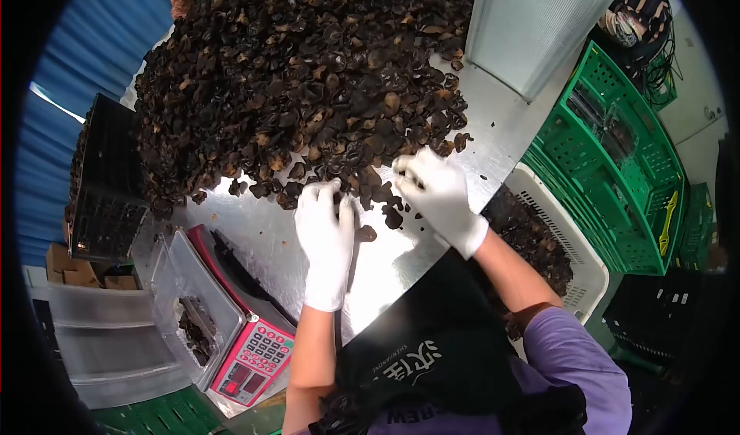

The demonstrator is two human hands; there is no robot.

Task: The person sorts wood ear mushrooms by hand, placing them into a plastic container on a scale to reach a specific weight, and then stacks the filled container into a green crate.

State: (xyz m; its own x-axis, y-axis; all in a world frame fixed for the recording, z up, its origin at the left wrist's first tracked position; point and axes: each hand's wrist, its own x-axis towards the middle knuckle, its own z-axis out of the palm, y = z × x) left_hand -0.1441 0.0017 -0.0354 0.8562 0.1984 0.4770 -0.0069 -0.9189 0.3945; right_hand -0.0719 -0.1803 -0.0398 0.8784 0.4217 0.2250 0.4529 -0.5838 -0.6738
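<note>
Left hand [325, 238], white glove, lies flat on the metal table [401, 262], fingers straight and together, holding nothing, fingertips touching the near edge of the pile of dried black fungus [301, 80]. Right hand [439, 196], also gloved, sits just right of it, fingers curled down onto the pile's near-right edge; cannot tell if it clamps any pieces. A few loose pieces [391, 218] lie on bare metal between the two hands.

The pile spreads far and left from both hands and covers most of the table.

- Near left: red scale [258, 354] with keypad, and a clear tub [196, 312] on it with a little fungus inside.
- Further left: black tray [108, 181] at the table edge, probably holding more fungus, too dark to tell.
- Far right: translucent box [532, 26], touching the pile's edge.
- Right of the table: white crate [574, 281] holding fungus, partly hidden behind the right forearm; green crates [617, 165] beyond it.
- Nearest: black apron [432, 358] with white lettering covers the table's near edge.
</note>
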